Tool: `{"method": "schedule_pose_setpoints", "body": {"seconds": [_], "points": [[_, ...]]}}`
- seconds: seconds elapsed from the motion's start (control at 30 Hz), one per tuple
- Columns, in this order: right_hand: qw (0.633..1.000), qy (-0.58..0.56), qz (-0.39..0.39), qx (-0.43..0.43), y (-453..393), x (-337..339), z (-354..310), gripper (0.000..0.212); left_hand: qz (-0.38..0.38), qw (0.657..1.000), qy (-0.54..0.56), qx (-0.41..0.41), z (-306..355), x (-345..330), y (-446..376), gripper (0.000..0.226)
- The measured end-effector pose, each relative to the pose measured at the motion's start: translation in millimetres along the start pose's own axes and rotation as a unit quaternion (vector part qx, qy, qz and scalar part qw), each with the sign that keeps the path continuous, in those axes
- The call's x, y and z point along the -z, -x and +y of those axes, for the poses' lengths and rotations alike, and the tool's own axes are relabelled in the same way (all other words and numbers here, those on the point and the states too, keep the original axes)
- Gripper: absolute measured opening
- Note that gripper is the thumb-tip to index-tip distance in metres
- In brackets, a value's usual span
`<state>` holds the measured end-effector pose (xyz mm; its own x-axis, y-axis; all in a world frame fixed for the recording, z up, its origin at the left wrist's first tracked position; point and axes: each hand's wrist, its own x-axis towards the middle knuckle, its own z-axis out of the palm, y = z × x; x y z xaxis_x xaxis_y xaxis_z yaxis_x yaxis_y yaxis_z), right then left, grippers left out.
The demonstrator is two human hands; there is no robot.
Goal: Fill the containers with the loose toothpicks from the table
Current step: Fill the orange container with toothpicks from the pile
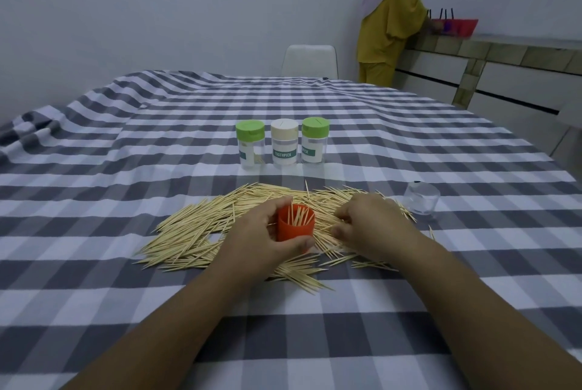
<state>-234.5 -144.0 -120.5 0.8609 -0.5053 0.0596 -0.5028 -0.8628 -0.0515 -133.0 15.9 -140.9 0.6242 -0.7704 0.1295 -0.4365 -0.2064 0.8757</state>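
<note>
A wide heap of loose toothpicks lies on the checked tablecloth in front of me. My left hand grips an open orange container that stands upright in the heap with a few toothpicks in it. My right hand lies on the heap just right of the container, its fingers curled and pinching toothpicks. Behind the heap three closed toothpick jars stand in a row: a green-lidded one, a cream-lidded one and another green-lidded one.
A clear plastic cap stands on the cloth to the right of the heap. A white chair is at the table's far edge. A person in yellow stands at a counter at the back right.
</note>
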Motion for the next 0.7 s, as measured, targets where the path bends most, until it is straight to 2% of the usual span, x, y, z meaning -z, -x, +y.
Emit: {"method": "schedule_pose_setpoints", "body": {"seconds": [0.13,0.27,0.4,0.53,0.7], "points": [[0.994,0.094,0.048,0.015,0.0,-3.2,-4.8,0.023,0.002,1.000,-0.003,0.001,0.1,0.7,0.3,0.077],[0.994,0.081,0.067,-0.001,-0.5,-3.9,-3.6,0.022,0.004,1.000,-0.007,0.001,0.9,1.2,0.7,0.076],[0.996,-0.062,0.049,-0.035,0.3,2.7,-0.5,0.021,0.006,1.000,-0.001,0.003,0.9,1.2,0.2,0.075],[0.980,-0.190,0.029,-0.046,1.2,7.4,-1.9,0.016,0.008,1.000,0.001,0.004,0.5,1.0,0.1,0.075],[0.928,-0.365,0.055,-0.051,1.3,9.6,-5.8,0.016,0.011,1.000,-0.004,0.000,-0.4,0.7,-0.5,0.077]]}}
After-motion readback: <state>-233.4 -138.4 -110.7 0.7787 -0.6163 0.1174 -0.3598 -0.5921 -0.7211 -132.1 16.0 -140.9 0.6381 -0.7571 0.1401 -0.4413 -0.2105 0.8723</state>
